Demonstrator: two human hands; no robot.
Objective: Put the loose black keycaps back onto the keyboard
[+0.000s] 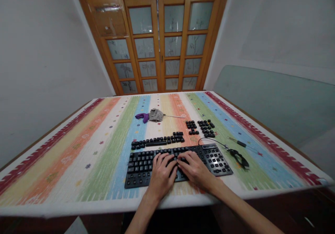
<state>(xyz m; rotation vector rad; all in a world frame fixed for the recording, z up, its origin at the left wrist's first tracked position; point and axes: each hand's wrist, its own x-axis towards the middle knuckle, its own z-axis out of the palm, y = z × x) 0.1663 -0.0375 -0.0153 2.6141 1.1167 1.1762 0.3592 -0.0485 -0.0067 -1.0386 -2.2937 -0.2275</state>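
Note:
A black keyboard point(138, 174) lies near the front edge of the table, slightly tilted in view. Its number pad at the right and its bottom row show bare sockets, while letter keys at the left carry caps. My left hand point(162, 171) rests over the middle of the keyboard, fingers apart and bent onto the keys. Close beside it, my right hand point(193, 168) has its fingertips bunched at the keys; whatever sits between them is hidden. Behind the keyboard, loose black keycaps point(157, 142) lie in rows, the long space bar among them. More keycaps point(192, 125) form groups at the back right.
A striped cloth point(99, 150) covers the table. A screwdriver point(240, 143) and the keyboard's bundled cable point(238, 158) lie to the right. Farther back is a grey and purple cloth point(156, 115) with a thin rod beside it. Wooden glazed doors point(159, 28) stand beyond.

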